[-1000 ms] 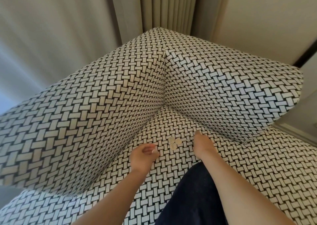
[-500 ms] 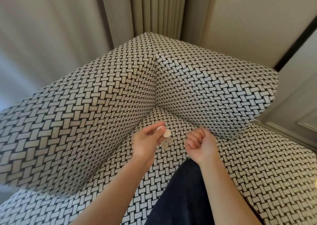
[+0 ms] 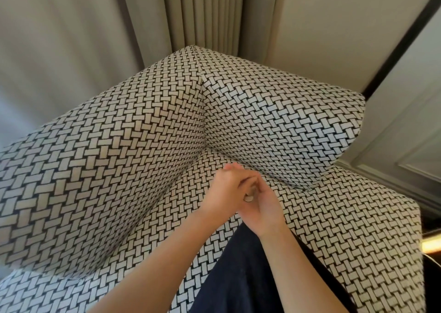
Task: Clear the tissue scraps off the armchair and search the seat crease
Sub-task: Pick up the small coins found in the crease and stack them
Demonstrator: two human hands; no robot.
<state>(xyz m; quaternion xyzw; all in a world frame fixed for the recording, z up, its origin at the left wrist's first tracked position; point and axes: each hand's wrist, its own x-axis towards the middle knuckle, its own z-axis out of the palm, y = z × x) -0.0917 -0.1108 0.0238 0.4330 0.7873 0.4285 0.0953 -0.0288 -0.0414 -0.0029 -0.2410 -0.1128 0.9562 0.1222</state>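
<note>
Clasping the left hand (image 3: pixel 223 192) against the right hand (image 3: pixel 263 209) above the seat (image 3: pixel 334 229) of the armchair (image 3: pixel 107 157), near the corner of the crease (image 3: pixel 281 178). Pinching a small round disc (image 3: pixel 249 197) at the left fingertips, fingers curled in, with only a sliver of its pale rim showing in the gap between the two palms. Cannot tell whether the right fingers, bent loosely alongside, grip it too or merely cup underneath.

Judging by that rim: hard, flat, thin and light, probably smooth enough to slip. Coin-like, though not enough on show to name for certain. Best taken by the edge between thumb and fingertip, or laid flat in a cupped palm. Likely to slide out of a loose pinch and drop back toward the crease, so worth keeping the other hand below. No fear of crushing it.

Seeing no tissue scraps on the cloth in view, though easy to miss pale bits in the busy black-and-white weave. Would handle as feather-light, soft and easily torn: better lifted with a gentle pinch than rubbed across the fabric.

Searching the crease looks like work for straight, flat fingers slid along the seam, going by touch, shut tight as it is by the padding. Leaning in with a dark trouser leg (image 3: pixel 238 277) against the seat front, a curtain (image 3: pixel 202 14) hanging behind the armchair.
</note>
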